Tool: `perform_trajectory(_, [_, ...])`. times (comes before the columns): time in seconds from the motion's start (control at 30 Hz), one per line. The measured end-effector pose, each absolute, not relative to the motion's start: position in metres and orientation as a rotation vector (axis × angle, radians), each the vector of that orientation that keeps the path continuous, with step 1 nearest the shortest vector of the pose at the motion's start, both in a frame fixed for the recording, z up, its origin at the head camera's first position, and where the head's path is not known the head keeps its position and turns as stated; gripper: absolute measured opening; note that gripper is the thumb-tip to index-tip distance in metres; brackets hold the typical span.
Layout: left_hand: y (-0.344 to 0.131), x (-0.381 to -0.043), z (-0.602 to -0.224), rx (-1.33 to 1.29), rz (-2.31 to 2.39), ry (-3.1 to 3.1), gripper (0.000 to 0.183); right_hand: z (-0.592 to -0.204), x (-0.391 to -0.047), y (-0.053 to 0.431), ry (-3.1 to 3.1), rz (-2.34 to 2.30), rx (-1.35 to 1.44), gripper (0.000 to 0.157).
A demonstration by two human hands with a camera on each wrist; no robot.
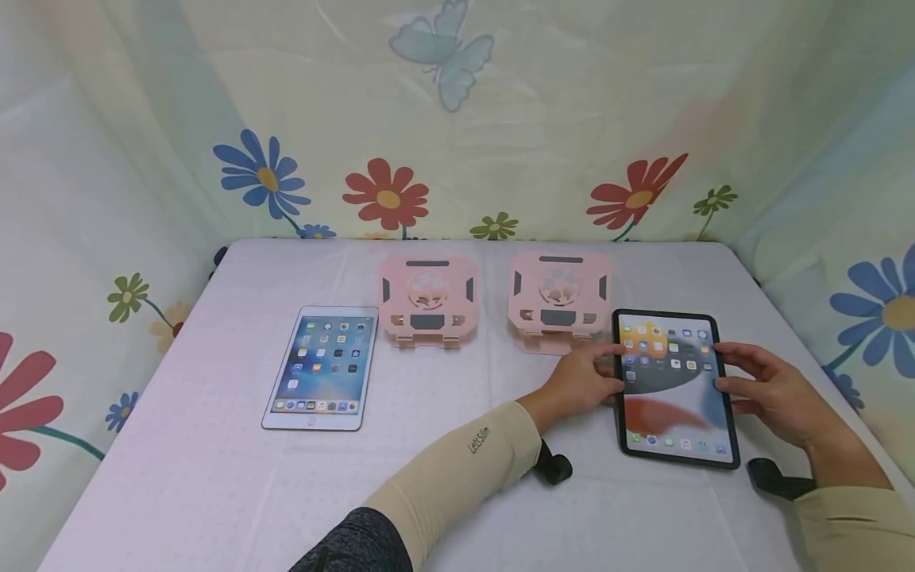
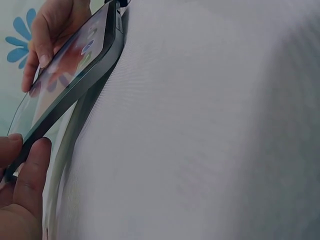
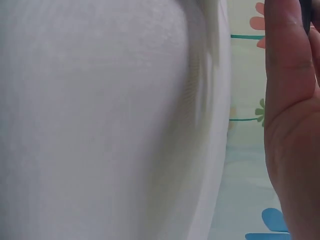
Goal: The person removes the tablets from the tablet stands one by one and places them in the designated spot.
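Observation:
A black-framed tablet (image 1: 675, 389) with a lit home screen is held at the right of the table. My left hand (image 1: 581, 380) pinches its left edge, thumb and fingers on both faces in the left wrist view. At the opposite edge, my right hand (image 1: 775, 389) grips with thumb and fingers; in the right wrist view much of that hand lies out of frame. The tablet looks tilted, its far end raised off the tabletop in the left wrist view. Nearest to the left hand stands a pink folding stand (image 1: 560, 286) with dark pads.
A second pink stand (image 1: 429, 290) is to the left of the first. A white-framed tablet (image 1: 322, 369) with a lit screen lies flat at the left. The white-covered table (image 1: 186, 477) is enclosed by a flower-printed curtain (image 1: 543, 159) at the back and sides.

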State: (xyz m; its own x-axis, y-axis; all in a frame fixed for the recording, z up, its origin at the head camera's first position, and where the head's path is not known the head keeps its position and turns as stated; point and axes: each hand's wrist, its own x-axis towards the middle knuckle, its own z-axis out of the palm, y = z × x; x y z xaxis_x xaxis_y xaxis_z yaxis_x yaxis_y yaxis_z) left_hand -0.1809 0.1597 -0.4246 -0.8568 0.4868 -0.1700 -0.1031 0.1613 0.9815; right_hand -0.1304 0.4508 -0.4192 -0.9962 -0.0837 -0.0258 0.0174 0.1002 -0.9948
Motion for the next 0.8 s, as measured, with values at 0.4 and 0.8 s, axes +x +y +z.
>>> perform_trajectory(0.4, [0.1599,-0.1807,-0.4250,0.370,1.720,1.970,0.049,-0.4162,-0.1282,0.4489,2.447,-1.800,0.049,0.052])
perform_trajectory(0.8, [0.1566,-0.1832,-0.4257,0.429,1.634,2.023,0.053,-0.4201,-0.1284,0.4517,2.544,-1.636,0.028,0.048])
